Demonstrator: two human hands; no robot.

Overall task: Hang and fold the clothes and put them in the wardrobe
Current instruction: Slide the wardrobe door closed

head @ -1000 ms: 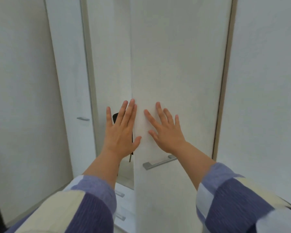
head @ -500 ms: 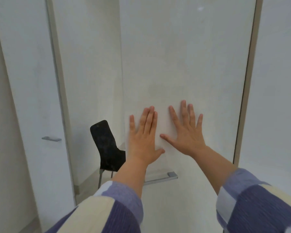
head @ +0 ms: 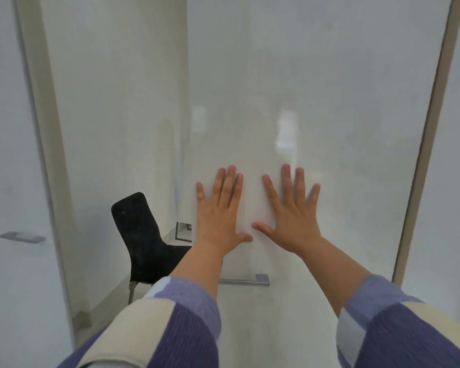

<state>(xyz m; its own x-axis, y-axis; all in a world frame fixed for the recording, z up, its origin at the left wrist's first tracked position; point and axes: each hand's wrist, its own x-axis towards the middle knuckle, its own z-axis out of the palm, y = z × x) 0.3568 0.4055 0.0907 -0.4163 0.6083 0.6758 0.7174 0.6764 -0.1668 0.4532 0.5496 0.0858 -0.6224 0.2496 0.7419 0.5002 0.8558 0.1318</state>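
Note:
A tall white wardrobe door (head: 316,102) fills the middle and right of the head view. My left hand (head: 219,211) and my right hand (head: 292,211) both lie flat against it, palms on the panel, fingers spread and pointing up, holding nothing. Below my hands, a grey bar handle (head: 246,280) runs across the door, partly covered by my left forearm. No clothes are in sight.
A black chair (head: 141,240) stands to the left of the door's edge, with a small framed picture (head: 183,231) behind it. At the far left is another white door with a grey handle (head: 21,237). A beige frame strip (head: 422,155) borders the door on the right.
The door has swung shut under my palms, hiding the drawers seen earlier. Both hands have stayed flat on it, and the black chair has come into view on the left.

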